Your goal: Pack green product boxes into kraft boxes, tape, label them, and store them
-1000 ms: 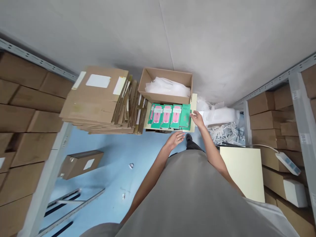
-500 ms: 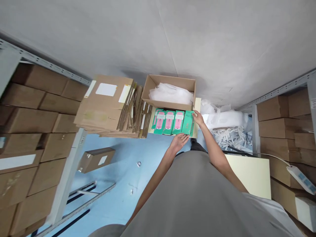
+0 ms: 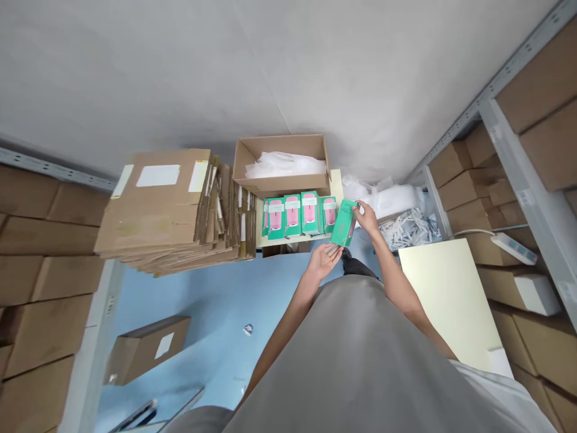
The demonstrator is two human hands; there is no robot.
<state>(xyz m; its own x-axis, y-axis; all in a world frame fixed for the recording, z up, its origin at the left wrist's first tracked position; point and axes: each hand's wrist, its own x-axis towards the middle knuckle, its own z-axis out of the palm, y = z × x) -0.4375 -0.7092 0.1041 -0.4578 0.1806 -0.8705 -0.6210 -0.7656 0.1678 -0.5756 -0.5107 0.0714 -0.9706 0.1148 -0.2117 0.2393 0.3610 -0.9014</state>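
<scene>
My right hand (image 3: 367, 218) grips a green product box (image 3: 344, 223), lifted clear of the row and tilted. Just below it my left hand (image 3: 323, 260) is held palm up with its fingers spread and nothing in it. A row of several green boxes with pink windows (image 3: 295, 214) stands on a pale yellow board (image 3: 336, 178). Behind the row sits an open cardboard carton (image 3: 283, 164) holding white plastic wrap.
A tall stack of flattened cardboard (image 3: 169, 204) lies left of the row. White plastic bags and paper strips (image 3: 399, 213) are piled at the right. Metal shelves with brown cartons (image 3: 496, 180) flank both sides. A pale yellow board (image 3: 448, 294) and a small carton (image 3: 146, 349) lie on the blue floor.
My right hand has pulled the rightmost green box out of the row and lifted it toward me. My left hand has turned palm up beneath it. The view has shifted.
</scene>
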